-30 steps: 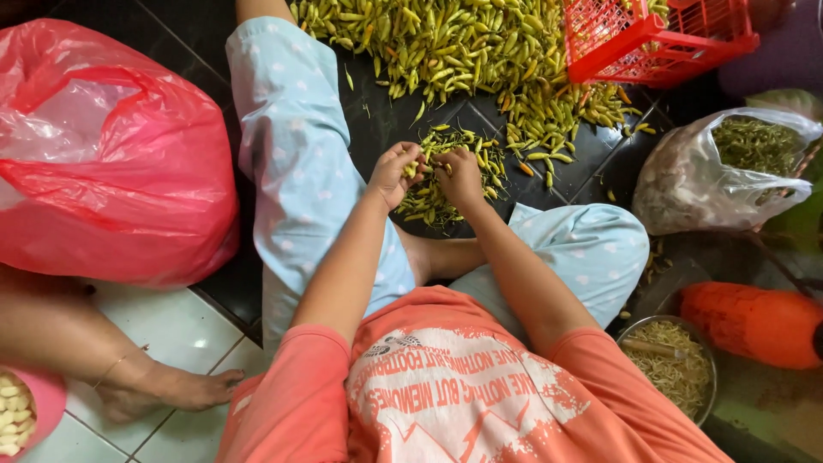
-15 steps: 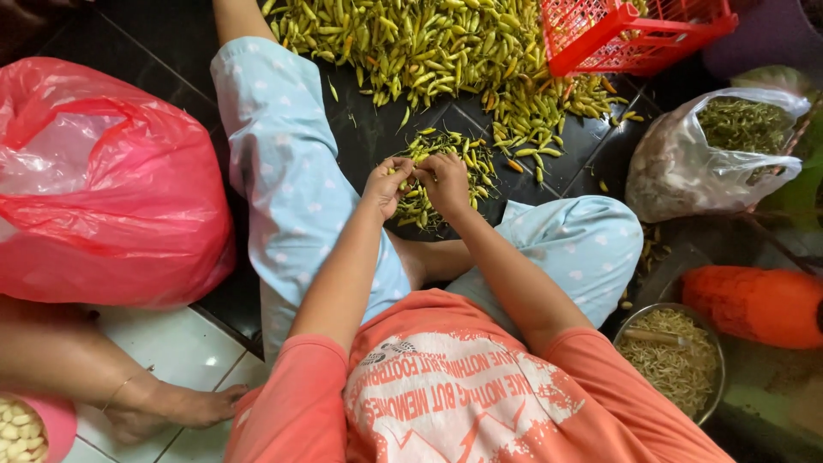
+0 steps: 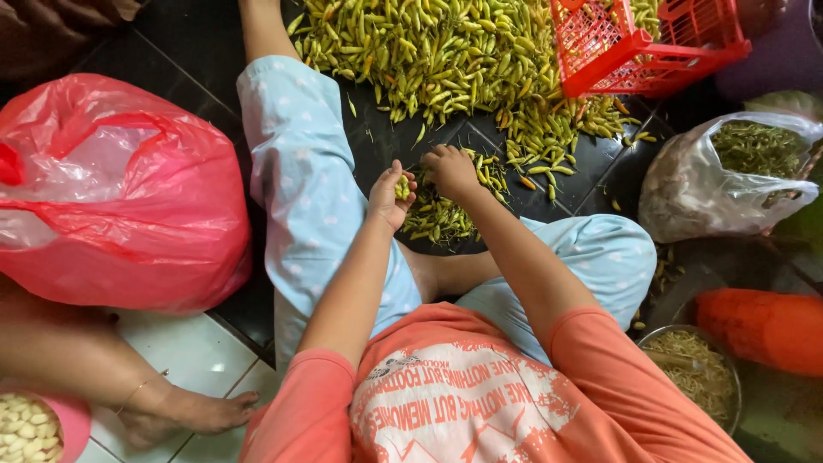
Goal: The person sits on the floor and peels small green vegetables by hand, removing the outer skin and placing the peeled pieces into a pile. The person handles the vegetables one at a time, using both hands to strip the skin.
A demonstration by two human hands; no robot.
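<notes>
I sit on a tiled floor in light blue trousers and an orange shirt. My left hand (image 3: 392,194) is closed around a few green chilli peppers (image 3: 402,186). My right hand (image 3: 449,169) sits just beside it, fingers pinched together over the small heap of chillies (image 3: 441,214) between my legs; what it pinches is too small to tell. A large heap of green and yellow chillies (image 3: 446,60) spreads over the dark tiles beyond my hands.
A red plastic basket (image 3: 634,47) stands at the top right. A clear bag of green stems (image 3: 729,176) and a metal bowl of stems (image 3: 690,373) lie right. A big red plastic bag (image 3: 111,193) sits left. Another person's foot (image 3: 184,411) and pink bowl (image 3: 39,426) are at the lower left.
The view has shifted a little. My hands stay together over the small heap, working at the chillies.
</notes>
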